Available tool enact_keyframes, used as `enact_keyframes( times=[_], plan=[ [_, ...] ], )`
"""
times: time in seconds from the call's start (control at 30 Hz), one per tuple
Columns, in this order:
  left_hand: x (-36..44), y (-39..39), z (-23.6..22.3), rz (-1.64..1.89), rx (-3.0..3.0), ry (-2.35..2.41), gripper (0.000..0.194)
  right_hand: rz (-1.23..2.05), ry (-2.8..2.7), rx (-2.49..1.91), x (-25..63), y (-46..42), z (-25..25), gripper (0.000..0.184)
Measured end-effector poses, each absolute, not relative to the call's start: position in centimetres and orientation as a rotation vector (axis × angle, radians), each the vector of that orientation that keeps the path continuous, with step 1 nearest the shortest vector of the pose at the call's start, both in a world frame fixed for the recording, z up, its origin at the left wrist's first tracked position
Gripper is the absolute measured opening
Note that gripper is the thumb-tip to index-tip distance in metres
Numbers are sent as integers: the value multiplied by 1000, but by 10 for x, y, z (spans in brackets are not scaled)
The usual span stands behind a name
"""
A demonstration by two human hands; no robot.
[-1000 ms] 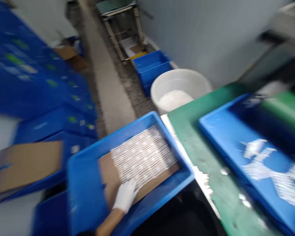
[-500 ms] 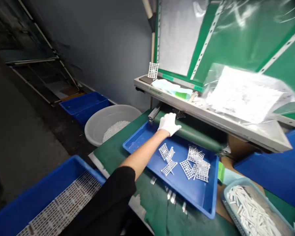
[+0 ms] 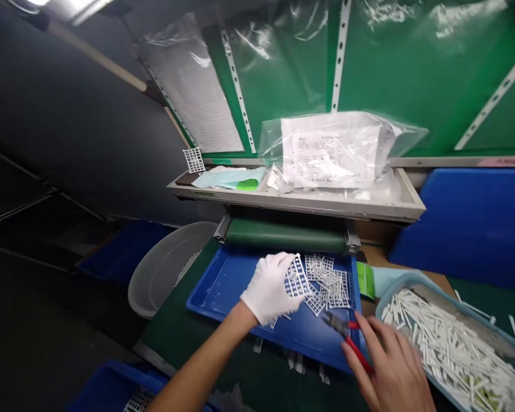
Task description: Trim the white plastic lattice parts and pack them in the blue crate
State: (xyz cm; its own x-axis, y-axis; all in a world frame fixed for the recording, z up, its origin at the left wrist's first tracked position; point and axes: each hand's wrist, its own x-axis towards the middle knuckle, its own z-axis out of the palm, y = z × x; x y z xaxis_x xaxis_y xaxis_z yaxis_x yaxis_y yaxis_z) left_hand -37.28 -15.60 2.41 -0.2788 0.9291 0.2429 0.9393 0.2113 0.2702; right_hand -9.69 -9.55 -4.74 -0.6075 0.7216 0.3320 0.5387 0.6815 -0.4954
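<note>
My left hand (image 3: 271,290), in a white glove, grips a white plastic grid piece (image 3: 296,278) over the blue tray (image 3: 223,286). Its fingers are closed on the near edge of the grid. Bare, my right hand (image 3: 390,360) holds red-handled nippers (image 3: 345,332) at the tray's right side. Their jaws point left and look slightly apart. Several more white grid pieces (image 3: 337,286) lie in a loose pile on the right of the tray. Another grid shows partly beneath my left hand.
Behind the tray runs a green conveyor roller (image 3: 285,234), under a shelf (image 3: 300,201) bearing bagged papers (image 3: 332,149). A basket of white sticks (image 3: 450,349) stands right. A grey tub (image 3: 167,263) is at left, with a blue crate (image 3: 107,389) of grids below.
My left hand has come back from the roller and now holds a grid over the tray. My right hand has entered with the nippers. The view has swung right.
</note>
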Motion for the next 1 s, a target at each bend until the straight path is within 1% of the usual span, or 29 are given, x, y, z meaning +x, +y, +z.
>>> enact_keyframes(
  times=[0.1, 0.23, 0.37, 0.5, 0.63, 0.7, 0.77, 0.83, 0.87, 0.93, 1.0],
  plan=[
    [-324, -187, 31, -656, -1998, -2277, 73, 187, -2517, -859, -116, -90, -28, 56],
    [-295, -204, 47, -667, -2177, -2222, 69, 45, -2575, -687, -114, -97, -9, 55],
    [-288, -217, 58, -671, -2298, -2181, 67, 24, -2602, -589, -92, -103, -9, 59],
    [-285, -229, 64, -692, -2227, -2160, 75, 48, -2574, -610, -75, -108, -11, 59],
    [-283, -236, 66, -741, -2298, -2059, 70, 108, -2529, -574, -73, -118, -9, 59],
    [-282, -238, 62, -825, -2335, -1968, 72, 177, -2496, -610, -76, -126, -9, 56],
    [-277, -238, 55, -1057, -2280, -1894, 80, 303, -2427, -712, -81, -139, -11, 52],
    [-265, -233, 46, -1467, -2137, -1891, 87, 445, -2321, -843, -88, -156, -13, 48],
    [-255, -229, 42, -1721, -2023, -1904, 85, 494, -2262, -904, -93, -165, -13, 46],
    [-235, -218, 37, -2214, -1726, -1905, 73, 509, -2162, -976, -101, -180, -13, 46],
    [-219, -207, 39, -2578, -1440, -1880, 62, 393, -2101, -974, -102, -182, -11, 49]
  ],
)
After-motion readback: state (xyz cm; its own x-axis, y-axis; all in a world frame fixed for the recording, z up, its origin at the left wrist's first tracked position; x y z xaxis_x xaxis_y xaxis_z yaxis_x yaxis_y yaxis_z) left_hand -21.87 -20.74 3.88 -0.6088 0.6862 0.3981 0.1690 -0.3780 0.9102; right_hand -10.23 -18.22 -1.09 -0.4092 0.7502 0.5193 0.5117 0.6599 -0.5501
